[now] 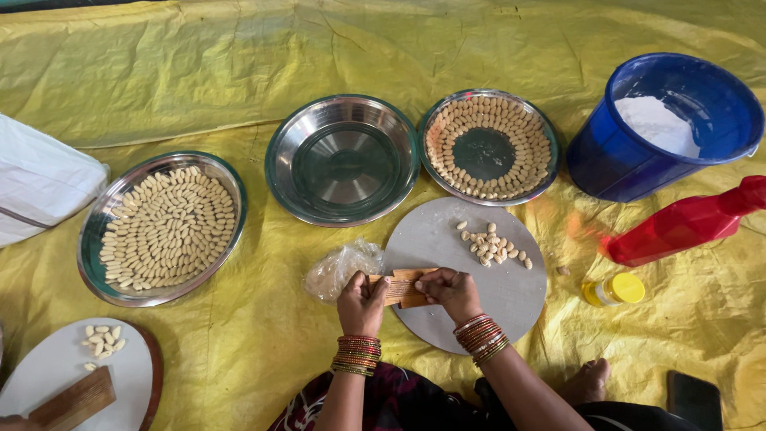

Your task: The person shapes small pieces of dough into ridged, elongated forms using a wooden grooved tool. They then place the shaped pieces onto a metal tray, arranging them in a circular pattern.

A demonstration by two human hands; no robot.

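Now I see my left hand (361,303) and right hand (448,290) both closed on the small ridged brown wooden board (401,287), held over the round grey slab (479,315); dough is perhaps beneath my fingers.

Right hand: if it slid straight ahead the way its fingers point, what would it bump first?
The right hand points left along the grooved wooden board, so it would probably meet the left hand first, then the plastic bag of dough.

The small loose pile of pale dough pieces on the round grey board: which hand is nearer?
Right hand, just below-left of the pile; left hand lies farther left.
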